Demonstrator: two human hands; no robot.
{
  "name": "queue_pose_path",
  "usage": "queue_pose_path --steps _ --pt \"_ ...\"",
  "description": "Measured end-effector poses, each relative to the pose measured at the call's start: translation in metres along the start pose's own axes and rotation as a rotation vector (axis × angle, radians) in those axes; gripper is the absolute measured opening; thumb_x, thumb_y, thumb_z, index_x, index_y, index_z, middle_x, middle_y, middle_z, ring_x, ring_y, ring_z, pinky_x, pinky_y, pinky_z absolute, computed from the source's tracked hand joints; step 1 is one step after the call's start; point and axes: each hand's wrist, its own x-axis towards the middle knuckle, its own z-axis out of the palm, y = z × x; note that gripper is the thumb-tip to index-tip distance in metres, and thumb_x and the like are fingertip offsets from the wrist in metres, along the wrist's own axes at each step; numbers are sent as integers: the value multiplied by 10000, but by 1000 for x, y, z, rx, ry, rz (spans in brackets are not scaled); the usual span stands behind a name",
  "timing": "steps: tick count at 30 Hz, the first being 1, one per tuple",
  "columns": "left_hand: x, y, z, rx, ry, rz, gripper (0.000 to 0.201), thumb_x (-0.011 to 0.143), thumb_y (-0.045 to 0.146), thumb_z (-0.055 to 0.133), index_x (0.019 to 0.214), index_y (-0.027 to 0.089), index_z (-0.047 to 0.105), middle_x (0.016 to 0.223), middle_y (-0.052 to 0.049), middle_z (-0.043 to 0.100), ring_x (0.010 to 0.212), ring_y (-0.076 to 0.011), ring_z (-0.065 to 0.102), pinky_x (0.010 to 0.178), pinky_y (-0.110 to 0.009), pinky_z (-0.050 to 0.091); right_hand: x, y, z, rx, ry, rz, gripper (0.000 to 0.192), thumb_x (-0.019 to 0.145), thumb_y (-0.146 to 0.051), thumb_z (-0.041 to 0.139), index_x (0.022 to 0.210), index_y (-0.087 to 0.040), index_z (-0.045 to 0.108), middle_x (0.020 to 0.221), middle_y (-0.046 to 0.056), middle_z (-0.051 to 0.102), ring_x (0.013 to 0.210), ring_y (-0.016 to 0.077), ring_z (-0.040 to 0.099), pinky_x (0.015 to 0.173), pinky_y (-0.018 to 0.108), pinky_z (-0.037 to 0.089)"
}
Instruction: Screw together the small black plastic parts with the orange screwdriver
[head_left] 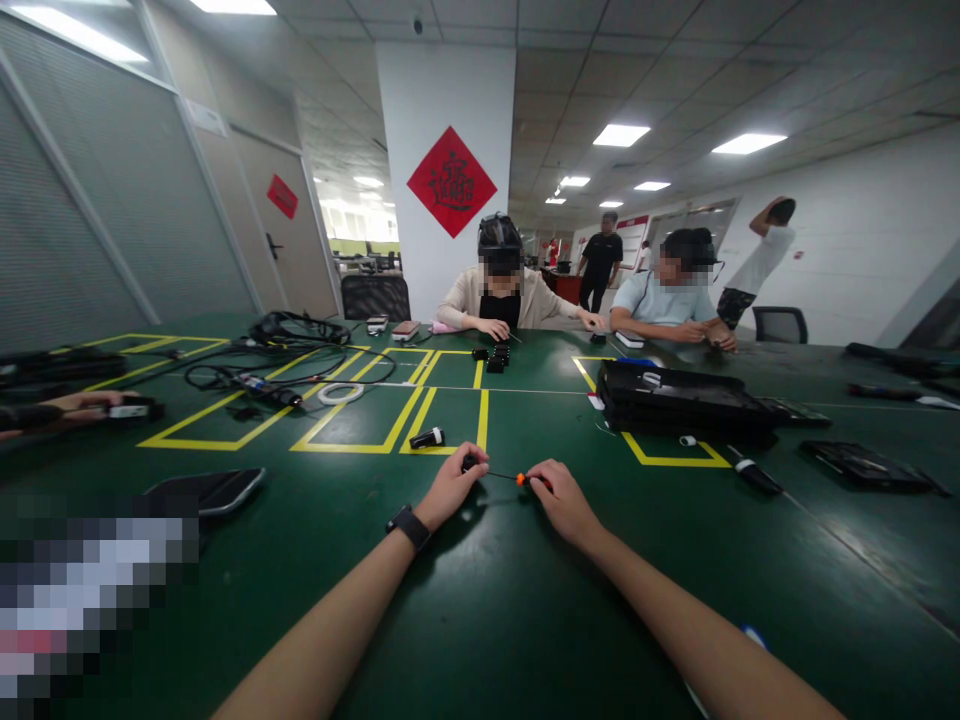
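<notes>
The right grip (pixel 564 502) pinches a thin-shafted screwdriver (pixel 521 480) (orange and black), the left grip (pixel 450 488) a black piece (pixel 470 463).

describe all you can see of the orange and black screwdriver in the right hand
The orange and black screwdriver has a plastic-looking handle and a thin, dark, metal-looking shaft. The right hand grips its handle, partly hiding it. Held nearly level over the green table, it points left toward a small black part in the left hand; tip contact is unclear.

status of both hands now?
Left hand: closed on a small black part.
Right hand: closed on a thin-shafted orange-and-black tool.
</notes>
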Motion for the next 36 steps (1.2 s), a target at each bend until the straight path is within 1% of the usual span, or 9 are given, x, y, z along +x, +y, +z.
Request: queue_pose_path --steps 4,10,14,17,22,28,31,34,36 --pt "0 -1 0 0 -3 17 126 750 244 486 856 189 526 836 1 552 808 -152 506 760 -276 380 -1 -1 0 13 9 -34 139 781 -159 467 867 -184 573 887 38 552 874 166 480 804 311 382" --pt "-1 1 -1 -12 -11 5 134 743 237 489 860 187 530 837 -3 558 816 -155 510 766 -279 388 -2 -3 1 19 9 -43 161 740 -168 534 900 -185 551 914 37 551 883 170 482 805 311 384" --pt "-1 2 -1 -11 -1 -4 125 741 231 490 852 187 530 842 -4 560 824 -158 513 774 -280 390 0 -1 1 -7 4 4 162 821 -232 450 900 -181 581 907 53 559 883 172 482 814 322 375" --pt "-2 4 -1 -12 -4 1 120 747 231 486 851 188 528 846 -4 557 834 -158 511 785 -282 386 1 1 2 -26 -15 -25 212 849 -217 394 829 -178 601 864 51 562 866 168 481 817 323 367" --pt "-2 5 -1 -12 -2 -21 129 743 225 484 855 186 533 854 -10 562 839 -162 512 785 -284 389 0 0 1 -1 -9 -46 126 792 -183 475 865 -184 577 883 42 554 863 169 481 800 318 379" --pt "-2 3 -1 -6 1 -12 128 745 232 483 855 187 532 841 -5 559 824 -158 512 784 -285 385 -1 -4 1 18 -1 -40 157 746 -183 538 902 -191 552 911 34 550 877 172 483 801 317 385" --pt "-2 3 -1 -6 0 -6 133 748 240 485 861 190 533 852 -5 561 827 -158 511 783 -285 384 0 -3 2 11 1 -15 151 796 -211 485 920 -189 568 917 45 554 886 171 481 813 318 379" --pt "-1 2 -1 5 8 -23 140 745 247 489 864 190 535 847 -4 561 819 -159 509 775 -286 386 1 0 3 -3 -7 -15 193 841 -208 407 870 -185 596 882 49 560 879 169 482 820 323 372" --pt "-1 1 0 9 10 -33 140 742 243 488 862 189 534 842 -3 561 808 -157 509 769 -283 387 1 1 2 -5 -12 -31 191 836 -196 410 847 -183 600 868 46 560 871 168 482 819 324 372"
